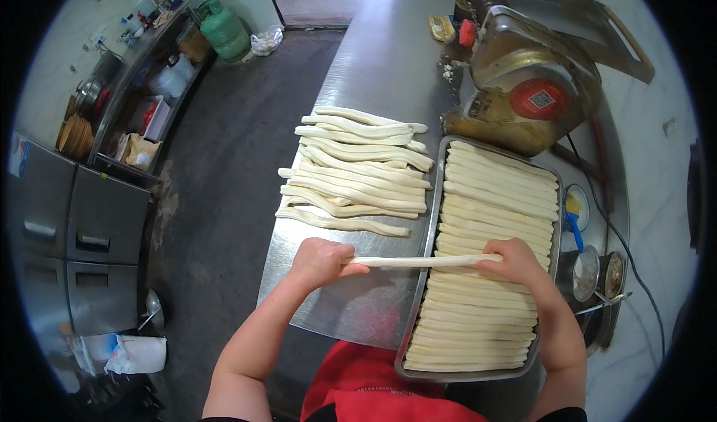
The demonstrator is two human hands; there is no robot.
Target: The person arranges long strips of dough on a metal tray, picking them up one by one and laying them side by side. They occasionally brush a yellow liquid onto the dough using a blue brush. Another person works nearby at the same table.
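A single strip of dough (417,262) is stretched level between my two hands. My left hand (325,262) grips its left end above the bare steel of the table (336,304). The other end is pinched in my right hand (514,260), over the metal tray (428,243). Rows of dough strips (476,315) lie side by side in the tray, filling most of its length; the held strip and my right hand hide part of them. Just beyond my left hand, a loose pile of dough strips (358,170) rests on the table, some crossing each other.
A dough machine (515,80) stands behind the tray. At right are a blue-handled brush (575,229) on a bowl and metal containers (585,273) with utensils. A black cable (622,237) runs along the right side. Leftward are a steel refrigerator (106,220) and a green gas cylinder (224,32).
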